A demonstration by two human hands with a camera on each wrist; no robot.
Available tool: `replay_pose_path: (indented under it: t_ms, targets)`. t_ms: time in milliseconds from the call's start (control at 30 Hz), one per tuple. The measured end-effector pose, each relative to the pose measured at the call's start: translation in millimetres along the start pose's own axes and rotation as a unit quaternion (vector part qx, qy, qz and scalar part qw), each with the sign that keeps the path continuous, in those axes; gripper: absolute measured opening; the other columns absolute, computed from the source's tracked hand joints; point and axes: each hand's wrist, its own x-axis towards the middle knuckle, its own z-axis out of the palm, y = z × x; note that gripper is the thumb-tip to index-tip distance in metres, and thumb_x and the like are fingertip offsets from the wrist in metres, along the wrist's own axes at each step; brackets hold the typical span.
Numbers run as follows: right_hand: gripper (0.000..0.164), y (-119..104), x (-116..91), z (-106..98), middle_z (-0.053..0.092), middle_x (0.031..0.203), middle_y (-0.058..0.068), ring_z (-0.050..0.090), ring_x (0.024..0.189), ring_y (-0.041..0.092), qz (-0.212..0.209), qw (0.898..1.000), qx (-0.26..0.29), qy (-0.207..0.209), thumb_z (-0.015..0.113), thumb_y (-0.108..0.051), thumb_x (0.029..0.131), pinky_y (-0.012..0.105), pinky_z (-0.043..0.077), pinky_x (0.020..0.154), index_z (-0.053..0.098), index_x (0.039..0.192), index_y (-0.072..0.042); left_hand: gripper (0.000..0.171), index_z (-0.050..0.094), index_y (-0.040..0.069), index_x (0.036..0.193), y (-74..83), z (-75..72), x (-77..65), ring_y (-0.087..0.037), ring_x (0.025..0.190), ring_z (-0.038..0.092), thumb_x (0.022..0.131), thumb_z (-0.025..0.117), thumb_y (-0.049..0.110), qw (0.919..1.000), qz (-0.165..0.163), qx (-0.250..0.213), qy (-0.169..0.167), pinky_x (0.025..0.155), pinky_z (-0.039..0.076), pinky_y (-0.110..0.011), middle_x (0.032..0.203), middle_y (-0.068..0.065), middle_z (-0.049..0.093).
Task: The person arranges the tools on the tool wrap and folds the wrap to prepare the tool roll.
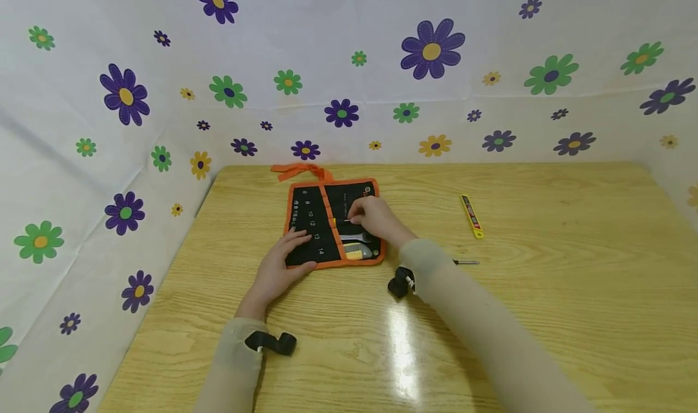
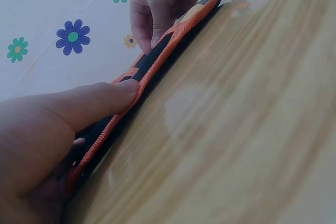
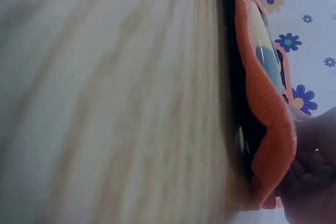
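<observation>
A black tool pouch (image 1: pixel 311 231) with orange trim and printed numbers lies unrolled on the table. My left hand (image 1: pixel 278 264) rests on its left part, fingers spread over the cloth and thumb at the near edge. Over the pocketed right part, my right hand (image 1: pixel 376 219) pinches the thin metal shaft of a small screwdriver (image 1: pixel 340 220), whose yellow part shows at a pocket edge. Below it in the pouch sit a wrench (image 1: pixel 357 238) and a yellow and grey tape-measure-like tool (image 1: pixel 357 252). The left wrist view shows my left thumb (image 2: pixel 126 86) on the orange trim.
To the right on the wooden table (image 1: pixel 572 267) lies a yellow utility-knife-shaped item (image 1: pixel 471 216) with a dark label. Another screwdriver (image 1: pixel 467 262) lies partly behind my right sleeve. An orange tie strap (image 1: pixel 300 171) trails off the pouch's far edge. A flowered cloth (image 1: pixel 349 68) hangs behind.
</observation>
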Motion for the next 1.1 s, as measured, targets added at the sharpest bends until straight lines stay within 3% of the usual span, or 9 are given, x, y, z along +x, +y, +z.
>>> replay_pose_path:
  t_ms: [433,1100]
  targets:
    - [0.006,-14,4,10,0.069,0.088,0.004,0.062,0.079,0.017,0.007,1.000,0.000,-0.020,0.066,-0.007,0.089,0.029,0.052,0.072,0.072,0.088,-0.006,0.056,0.059,0.017,0.132,-0.9,-0.6,0.2,-0.025,0.142,0.023,0.083,0.075,0.037,1.0000,0.001,-0.004,0.007,0.110,0.025,-0.051,0.145,-0.002,0.042]
    - [0.008,-21,8,14,0.070,0.089,0.005,0.063,0.080,0.018,0.009,1.000,0.002,-0.013,0.065,-0.005,0.090,0.031,0.053,0.073,0.073,0.088,-0.006,0.053,0.060,0.019,0.131,-2.1,0.0,1.1,-0.022,0.142,0.022,0.083,0.074,0.038,0.9999,0.000,-0.003,0.010,0.110,0.024,-0.051,0.145,0.000,0.042]
